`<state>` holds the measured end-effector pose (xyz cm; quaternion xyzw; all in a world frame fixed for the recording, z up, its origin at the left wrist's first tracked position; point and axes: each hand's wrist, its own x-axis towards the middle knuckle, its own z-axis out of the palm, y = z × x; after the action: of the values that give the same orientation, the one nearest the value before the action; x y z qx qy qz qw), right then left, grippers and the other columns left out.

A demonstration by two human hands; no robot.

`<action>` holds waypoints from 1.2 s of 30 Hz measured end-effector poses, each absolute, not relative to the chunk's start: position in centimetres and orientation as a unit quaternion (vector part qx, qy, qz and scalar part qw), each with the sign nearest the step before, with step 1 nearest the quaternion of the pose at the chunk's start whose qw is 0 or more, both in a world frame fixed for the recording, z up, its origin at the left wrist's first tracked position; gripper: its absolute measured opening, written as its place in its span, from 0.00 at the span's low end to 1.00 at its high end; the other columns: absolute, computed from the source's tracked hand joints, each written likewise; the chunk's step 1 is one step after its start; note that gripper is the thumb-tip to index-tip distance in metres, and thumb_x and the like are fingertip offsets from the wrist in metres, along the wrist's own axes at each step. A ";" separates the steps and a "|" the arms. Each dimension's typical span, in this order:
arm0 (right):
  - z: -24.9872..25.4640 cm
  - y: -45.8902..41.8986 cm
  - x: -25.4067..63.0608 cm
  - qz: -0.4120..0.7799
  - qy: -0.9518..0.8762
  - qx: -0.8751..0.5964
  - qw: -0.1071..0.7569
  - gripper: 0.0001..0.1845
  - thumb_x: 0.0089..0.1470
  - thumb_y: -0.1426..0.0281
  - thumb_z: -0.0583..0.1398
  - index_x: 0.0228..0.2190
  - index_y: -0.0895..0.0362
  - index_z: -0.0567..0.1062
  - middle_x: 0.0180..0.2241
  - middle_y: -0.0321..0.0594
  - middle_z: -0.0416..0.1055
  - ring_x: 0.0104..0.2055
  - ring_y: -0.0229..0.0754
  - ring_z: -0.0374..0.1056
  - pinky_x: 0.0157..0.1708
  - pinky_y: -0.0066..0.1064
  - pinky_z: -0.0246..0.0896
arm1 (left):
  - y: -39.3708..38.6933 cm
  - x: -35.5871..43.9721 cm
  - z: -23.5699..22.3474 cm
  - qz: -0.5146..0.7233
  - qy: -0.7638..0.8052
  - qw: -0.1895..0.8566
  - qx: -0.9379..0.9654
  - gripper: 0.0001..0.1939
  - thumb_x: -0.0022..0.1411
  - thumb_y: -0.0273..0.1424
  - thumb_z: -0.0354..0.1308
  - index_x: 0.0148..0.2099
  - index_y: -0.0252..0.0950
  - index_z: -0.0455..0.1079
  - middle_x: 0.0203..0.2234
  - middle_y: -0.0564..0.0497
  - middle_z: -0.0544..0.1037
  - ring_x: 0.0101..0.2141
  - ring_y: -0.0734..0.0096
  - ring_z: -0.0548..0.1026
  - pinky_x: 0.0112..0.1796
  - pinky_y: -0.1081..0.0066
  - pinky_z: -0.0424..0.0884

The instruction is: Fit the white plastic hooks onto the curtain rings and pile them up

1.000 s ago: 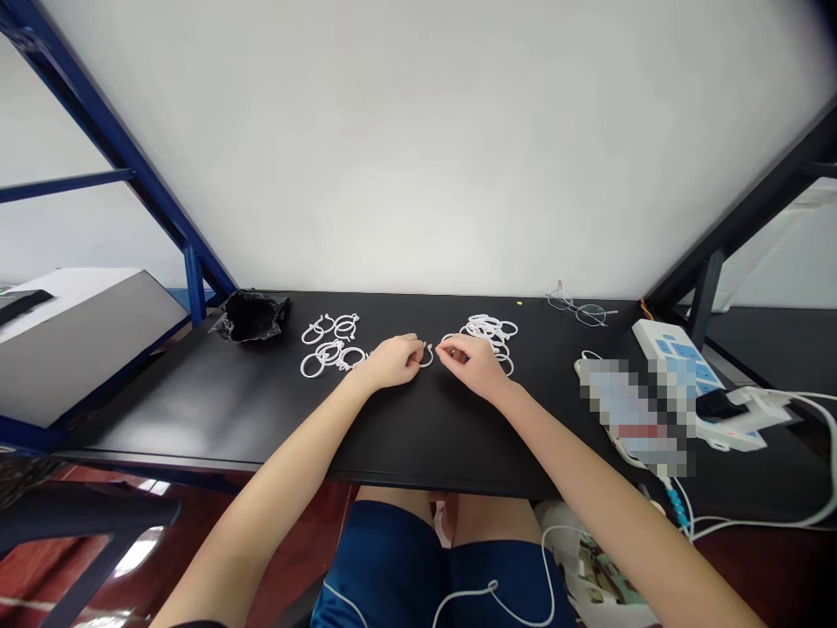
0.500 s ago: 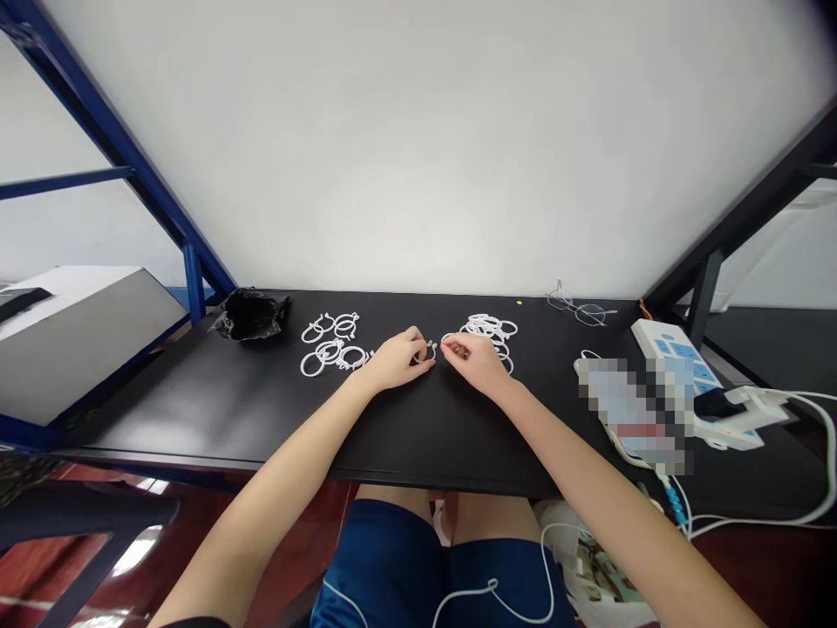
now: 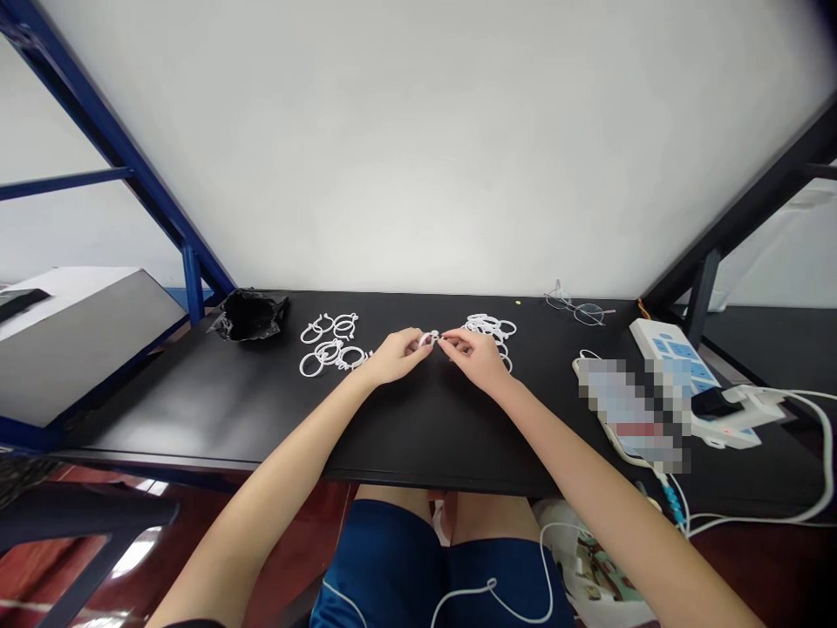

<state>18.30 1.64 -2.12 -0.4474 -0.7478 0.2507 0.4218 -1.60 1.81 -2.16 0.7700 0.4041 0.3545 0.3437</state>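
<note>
Over the middle of the black desk, my left hand (image 3: 400, 356) is closed on a white plastic curtain ring (image 3: 426, 338), mostly covered by the fingers. My right hand (image 3: 482, 356) is closed too, its thumb and fingertips pinching at the small looped end of that ring. Whether a second small piece sits in the right fingertips I cannot tell. A pile of white rings (image 3: 492, 326) lies just behind my right hand, partly hidden by it. To the left of my left hand, more white rings (image 3: 327, 351) lie in a loose group, some with small eyelets.
A crumpled black plastic bag (image 3: 252, 316) stands gaping at the back left. Glasses (image 3: 588, 314) lie at the back right. Nearer on the right are a phone (image 3: 628, 419), a power strip (image 3: 677, 353) and white cables (image 3: 827, 462). Blue frame posts (image 3: 193, 283) flank the desk.
Both hands have come closer together and lifted slightly. The ring in my left hand has tilted up to meet the right fingertips. The ring groups have stayed put.
</note>
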 end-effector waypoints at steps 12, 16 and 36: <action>-1.7 1.5 18.2 0.421 -0.682 -0.442 0.402 0.17 0.50 0.57 0.61 0.36 0.58 0.75 0.32 0.43 0.76 0.25 0.40 0.71 0.17 0.26 0.64 | 2.0 -0.8 -2.3 0.357 0.379 0.614 0.593 0.21 0.58 0.47 0.59 0.39 0.31 0.70 0.37 0.45 0.77 0.34 0.70 0.77 0.38 0.66 0.75; -1.9 1.6 18.4 0.388 -0.716 -0.423 0.397 0.19 0.44 0.60 0.67 0.37 0.57 0.76 0.33 0.42 0.76 0.25 0.37 0.70 0.22 0.28 0.66 | 2.1 -0.9 -2.1 0.370 0.395 0.624 0.563 0.23 0.59 0.48 0.57 0.38 0.31 0.71 0.31 0.46 0.76 0.31 0.70 0.78 0.35 0.68 0.75; -1.9 1.4 18.0 0.472 -0.686 -0.392 0.392 0.17 0.46 0.57 0.65 0.29 0.58 0.77 0.26 0.40 0.75 0.22 0.36 0.68 0.21 0.28 0.64 | 2.0 -0.8 -2.6 0.371 0.375 0.495 0.691 0.21 0.60 0.45 0.56 0.45 0.33 0.64 0.29 0.52 0.71 0.22 0.81 0.67 0.19 0.79 0.67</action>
<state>17.97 1.45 -1.86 -0.3915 -0.6859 0.4718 0.3919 -0.82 1.96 -2.58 0.6910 0.3750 0.3706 0.4945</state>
